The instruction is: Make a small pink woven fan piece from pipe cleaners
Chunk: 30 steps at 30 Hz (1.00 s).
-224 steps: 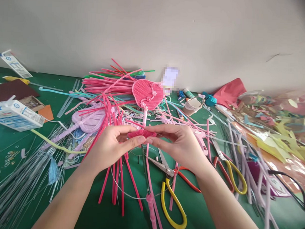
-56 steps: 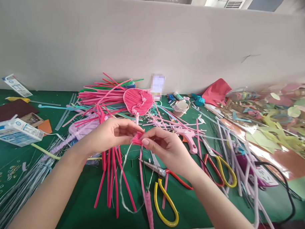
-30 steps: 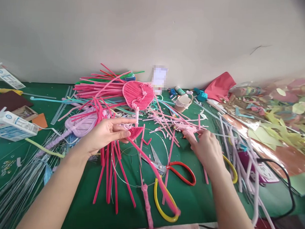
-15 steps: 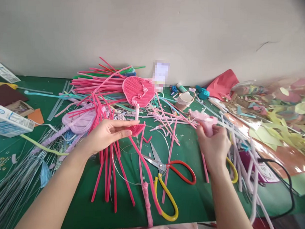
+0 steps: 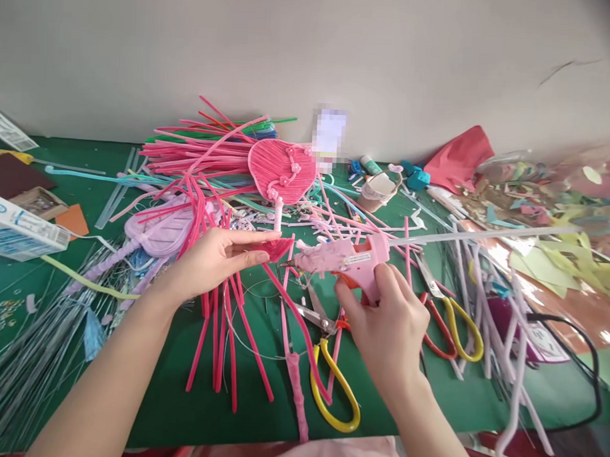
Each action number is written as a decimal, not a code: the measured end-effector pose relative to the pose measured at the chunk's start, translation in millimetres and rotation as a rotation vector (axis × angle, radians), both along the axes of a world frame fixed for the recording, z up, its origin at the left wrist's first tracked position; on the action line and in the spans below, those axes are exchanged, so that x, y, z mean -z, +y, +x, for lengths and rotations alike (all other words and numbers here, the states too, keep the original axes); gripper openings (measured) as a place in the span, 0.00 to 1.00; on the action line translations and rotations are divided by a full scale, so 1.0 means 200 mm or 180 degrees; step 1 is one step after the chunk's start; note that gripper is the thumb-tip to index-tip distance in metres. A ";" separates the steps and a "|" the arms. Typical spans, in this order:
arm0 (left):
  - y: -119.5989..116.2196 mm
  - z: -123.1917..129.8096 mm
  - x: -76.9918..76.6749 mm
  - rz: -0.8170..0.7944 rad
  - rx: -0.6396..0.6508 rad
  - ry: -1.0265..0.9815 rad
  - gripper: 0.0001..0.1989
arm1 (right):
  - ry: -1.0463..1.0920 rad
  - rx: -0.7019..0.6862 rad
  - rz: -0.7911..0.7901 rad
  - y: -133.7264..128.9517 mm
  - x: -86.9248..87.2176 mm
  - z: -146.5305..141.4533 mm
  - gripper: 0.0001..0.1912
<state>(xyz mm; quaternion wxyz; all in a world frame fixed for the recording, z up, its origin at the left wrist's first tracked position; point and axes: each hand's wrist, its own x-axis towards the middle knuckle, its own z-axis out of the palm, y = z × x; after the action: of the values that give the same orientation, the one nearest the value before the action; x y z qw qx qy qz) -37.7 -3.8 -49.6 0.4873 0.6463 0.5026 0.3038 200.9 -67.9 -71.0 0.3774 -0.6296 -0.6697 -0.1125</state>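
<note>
Across the green counter (image 5: 193,411), the pink fan (image 5: 281,171) lies beyond both hands; open scissors (image 5: 337,383) sit below the glue gun (image 5: 354,260), gripped by the right hand (image 5: 387,311). The left hand (image 5: 224,259) pinches the small red piece (image 5: 279,248) at the nozzle.
</note>
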 end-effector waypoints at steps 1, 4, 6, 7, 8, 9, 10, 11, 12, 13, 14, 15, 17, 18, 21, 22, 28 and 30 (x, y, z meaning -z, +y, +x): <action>0.00 0.00 0.00 0.0013 0.0003 0.0004 0.22 | -0.0031 -0.0005 -0.0011 0.00 0.00 0.00 0.20; 0.00 0.00 0.00 0.0050 0.0024 0.0002 0.22 | -0.0086 -0.0024 -0.0070 0.01 0.00 0.00 0.19; 0.00 0.00 0.00 0.0076 0.0039 0.0013 0.21 | -0.0089 -0.0019 -0.0087 0.01 -0.01 0.01 0.18; 0.00 0.00 0.00 0.0092 0.0047 0.0019 0.21 | -0.0097 -0.0007 -0.0098 0.01 0.00 0.01 0.18; 0.00 0.00 0.00 0.0099 0.0057 0.0026 0.21 | -0.0107 0.0006 -0.0117 0.01 0.00 0.01 0.18; 0.00 0.00 0.00 0.0104 0.0067 0.0032 0.21 | -0.0118 0.0011 -0.0136 0.01 0.00 0.01 0.18; 0.00 0.00 0.00 0.0107 0.0074 0.0037 0.21 | -0.0123 0.0010 -0.0148 0.01 0.00 0.01 0.18; 0.00 0.00 0.00 0.0110 0.0078 0.0042 0.21 | -0.0129 0.0004 -0.0155 0.01 0.00 0.01 0.18; 0.00 0.00 0.00 0.0113 0.0080 0.0045 0.21 | -0.0138 -0.0005 -0.0160 0.01 0.00 0.01 0.19; 0.00 0.00 0.00 0.0115 0.0081 0.0044 0.21 | -0.0147 -0.0013 -0.0157 0.01 0.00 0.01 0.19; 0.00 0.00 0.00 0.0114 0.0088 0.0043 0.21 | -0.0163 -0.0016 -0.0146 0.01 0.00 0.01 0.20; 0.00 0.00 0.00 0.0119 0.0094 0.0039 0.21 | -0.0183 -0.0016 -0.0133 0.01 0.00 0.00 0.20; 0.00 0.00 0.00 0.0138 0.0109 0.0037 0.21 | -0.0219 -0.0017 -0.0114 0.01 0.00 0.00 0.20; 0.00 0.00 0.00 0.0154 0.0118 0.0038 0.20 | -0.0230 -0.0019 -0.0109 0.01 0.00 0.00 0.20; 0.00 0.00 0.01 0.0192 0.0129 0.0036 0.20 | -0.0236 -0.0026 -0.0092 0.01 0.00 0.00 0.20; 0.01 0.00 0.01 0.0191 0.0126 0.0033 0.20 | -0.0238 -0.0030 -0.0090 0.01 0.00 0.00 0.20; 0.01 0.00 0.01 0.0141 0.0104 0.0007 0.21 | -0.0230 -0.0098 -0.0094 0.01 0.00 0.00 0.20; 0.01 0.00 0.01 0.0112 0.0113 0.0003 0.20 | -0.0231 -0.0129 -0.0085 0.01 0.00 0.00 0.19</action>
<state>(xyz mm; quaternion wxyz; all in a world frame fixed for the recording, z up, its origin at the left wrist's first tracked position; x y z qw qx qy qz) -38.4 -2.4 -51.0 0.4809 0.6637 0.4858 0.3036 201.6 -65.7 -70.5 0.3465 -0.6165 -0.6970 -0.1187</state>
